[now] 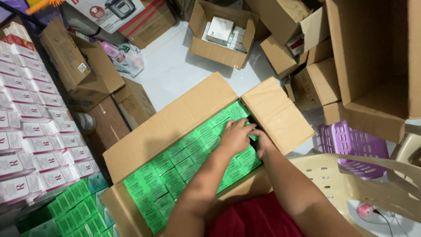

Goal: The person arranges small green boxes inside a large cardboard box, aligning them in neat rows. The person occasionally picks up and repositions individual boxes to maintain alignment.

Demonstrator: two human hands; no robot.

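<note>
A large open cardboard carton sits on the floor in front of me, packed with rows of small green boxes. My left hand rests on the green boxes near the carton's far right end, fingers curled over one box. My right hand is just beside it, reaching into a dark gap at that same end and partly hidden behind the left hand. Whether either hand has a grip on a green box is not clear.
Stacks of white and pink small boxes line the left, with more green boxes below them. Open cartons stand behind and to the right. A purple plastic basket and a beige plastic chair are at the right.
</note>
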